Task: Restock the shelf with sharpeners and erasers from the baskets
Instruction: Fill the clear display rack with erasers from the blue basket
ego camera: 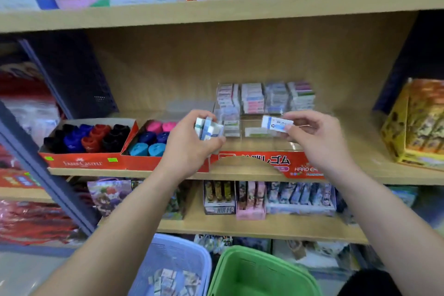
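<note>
Left hand (189,142) grips a small stack of erasers (207,128), right hand (312,132) pinches one eraser (276,123) over the clear eraser tray (264,113); blue basket (173,269) near holds more erasers, red boxes (86,142) left hold sharpeners.

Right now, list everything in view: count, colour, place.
single eraser: one, white and blue, pinched in right hand
eraser stack: several, white and blue, gripped in left hand
shelved erasers: many, pastel, in clear display, middle shelf
red trays: two, middle shelf left
sharpeners: many, black, blue, red, pink, cyan, in the red trays
navy basket: one, tilted behind the trays
yellow box: one, middle shelf right
blue basket: one, floor, holds erasers
green basket: one, floor, right of blue one
left hand: one, before the display
right hand: one, before the display
</note>
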